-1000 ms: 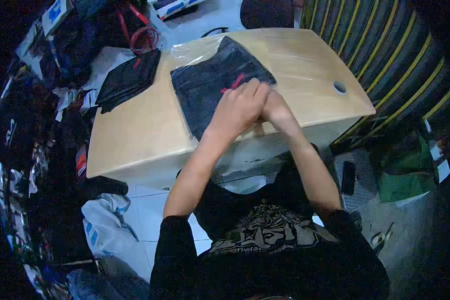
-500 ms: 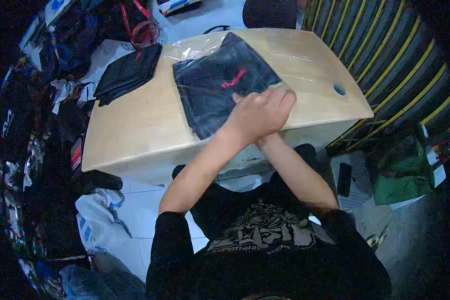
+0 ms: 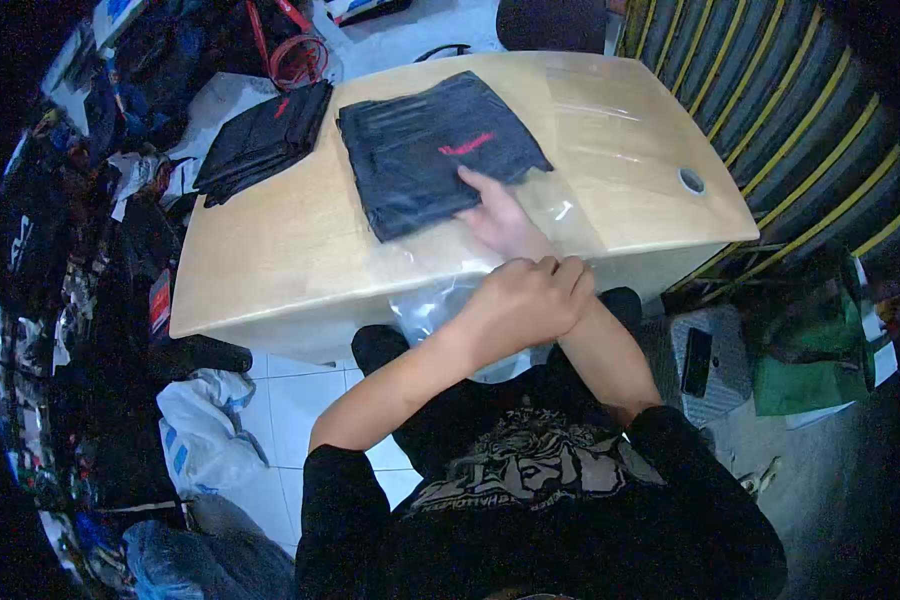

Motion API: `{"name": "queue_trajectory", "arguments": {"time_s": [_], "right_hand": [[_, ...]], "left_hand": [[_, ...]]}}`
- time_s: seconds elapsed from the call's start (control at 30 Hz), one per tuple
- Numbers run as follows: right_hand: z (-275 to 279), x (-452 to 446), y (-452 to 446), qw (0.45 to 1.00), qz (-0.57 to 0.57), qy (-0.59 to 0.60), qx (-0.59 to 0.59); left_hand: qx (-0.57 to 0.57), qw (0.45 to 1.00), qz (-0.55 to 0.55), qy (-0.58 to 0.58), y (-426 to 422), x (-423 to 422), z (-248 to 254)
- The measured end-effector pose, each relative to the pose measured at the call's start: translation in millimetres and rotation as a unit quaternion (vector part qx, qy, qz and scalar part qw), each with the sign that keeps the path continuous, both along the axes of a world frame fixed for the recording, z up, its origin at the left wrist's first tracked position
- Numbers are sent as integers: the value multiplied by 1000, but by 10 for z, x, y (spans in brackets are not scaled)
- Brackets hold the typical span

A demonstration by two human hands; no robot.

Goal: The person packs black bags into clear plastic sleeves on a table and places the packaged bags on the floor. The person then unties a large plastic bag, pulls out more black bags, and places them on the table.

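A folded dark cloth item (image 3: 420, 150) with small red lettering lies flat on the wooden table. My right hand (image 3: 500, 215) has its thumb on top of the near edge, with the fingers tucked under and out of sight. Clear plastic bag film (image 3: 425, 305) lies around my right hand and wrist and hangs over the table's front edge. My left hand (image 3: 535, 300) is closed in a fist on the film, crossed over my right wrist. Most of the cloth item is outside the plastic.
A stack of folded dark cloth items (image 3: 265, 140) sits at the table's left end. The wooden table (image 3: 270, 270) has a round cable hole (image 3: 690, 181) at right. A phone (image 3: 697, 362) lies on a grey surface beside a green bag (image 3: 810, 360). A white plastic bag (image 3: 210, 430) is on the floor.
The clear bag has slid off the dark cloth item toward my body, drawn by my left hand. My right hand now shows at the cloth's near edge.
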State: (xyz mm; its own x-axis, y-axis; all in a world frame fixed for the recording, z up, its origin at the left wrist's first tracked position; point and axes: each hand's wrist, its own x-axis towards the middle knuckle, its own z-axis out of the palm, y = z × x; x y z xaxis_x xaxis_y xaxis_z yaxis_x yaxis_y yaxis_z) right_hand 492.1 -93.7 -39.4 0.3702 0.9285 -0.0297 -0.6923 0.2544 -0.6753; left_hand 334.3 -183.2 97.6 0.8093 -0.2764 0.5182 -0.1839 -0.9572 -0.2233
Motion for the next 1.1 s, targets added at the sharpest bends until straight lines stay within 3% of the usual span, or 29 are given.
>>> {"name": "queue_trajectory", "arguments": {"time_s": [0.07,0.1,0.17,0.2,0.33,0.47,0.57,0.6,0.63,0.67,0.7,0.73,0.77,0.83,0.9,0.97,1.1], "right_hand": [[189,-28,-287,996,46,-57,-49],[645,-285,-741,991,42,-43,-119],[632,-295,-1315,988,67,-117,-77],[588,-364,-1513,985,12,-133,-111],[612,-428,-1931,924,-229,-268,-148],[604,-396,-2367,928,-61,-259,-259],[1259,-137,-2470,850,121,-402,-317],[1557,-26,-2288,835,26,-434,-338],[1714,145,-2012,818,-47,-499,-283],[1726,340,-1596,744,-158,-612,-216],[1617,620,-1016,696,-213,-673,-131],[1743,693,-556,637,-196,-732,-142],[1679,821,-56,605,-206,-766,-70],[1323,1188,901,491,-184,-844,-115],[1126,1209,1293,468,-94,-844,-245],[1082,1166,1277,463,-57,-831,-302],[702,1252,1298,482,-98,-818,-299]], "left_hand": [[-32,999,-2,6,38,-35,-36],[-68,998,-9,14,83,-67,-37],[-143,989,-21,29,198,-147,-43],[-181,983,-8,-35,253,-152,-50],[-241,962,117,-53,582,-89,-98],[-203,946,231,-103,1113,33,-284],[-226,920,311,-78,1507,70,-178],[-227,913,329,-83,1665,134,-109],[-201,916,326,-118,1955,266,-126],[-195,914,341,-100,2228,439,-107],[-118,904,395,-116,2391,591,-79],[-170,879,443,-55,2509,733,-19],[-178,864,470,-37,2604,822,-36],[-194,830,523,-7,2826,1019,-219],[-218,813,540,32,2905,1048,-437],[-218,807,549,25,2951,1040,-620],[-234,803,547,33,2923,1051,-634]]}}
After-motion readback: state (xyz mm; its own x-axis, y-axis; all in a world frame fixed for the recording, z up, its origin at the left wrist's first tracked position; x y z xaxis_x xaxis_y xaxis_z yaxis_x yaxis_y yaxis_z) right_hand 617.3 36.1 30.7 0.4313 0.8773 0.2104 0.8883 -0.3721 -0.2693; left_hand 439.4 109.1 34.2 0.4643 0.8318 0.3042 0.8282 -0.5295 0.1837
